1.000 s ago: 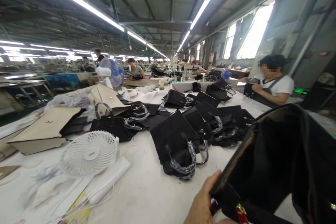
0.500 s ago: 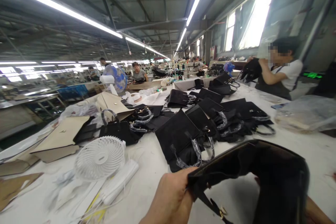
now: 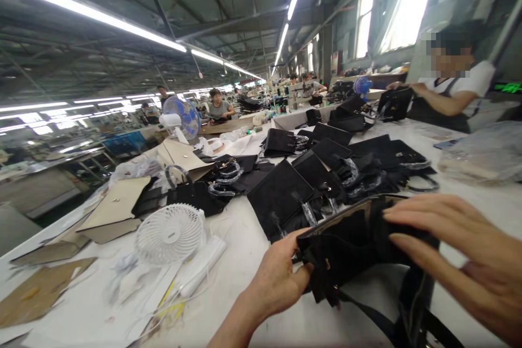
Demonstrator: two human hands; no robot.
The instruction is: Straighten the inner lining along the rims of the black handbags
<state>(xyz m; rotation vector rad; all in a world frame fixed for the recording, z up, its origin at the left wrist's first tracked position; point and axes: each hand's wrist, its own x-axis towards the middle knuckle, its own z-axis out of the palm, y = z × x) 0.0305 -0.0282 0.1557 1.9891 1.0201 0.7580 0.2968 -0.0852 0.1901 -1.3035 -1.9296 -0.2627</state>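
Observation:
A black handbag lies on the white table in front of me, its opening edged in tan. My left hand grips the bag's left end, thumb and fingers closed on the edge. My right hand rests on the bag's right top, fingers stretched out flat over it. A black strap hangs off the bag toward me. Just behind lies a heap of black handbags with plastic-wrapped handles.
A small white fan lies face up at left beside tan flap pieces and cardboard. A blue fan stands further back. A person works with a black bag at far right. A plastic bag lies at right.
The bag has come down from in front of me onto the table and turned flatter. My right hand has come into view and laid itself over the bag's top.

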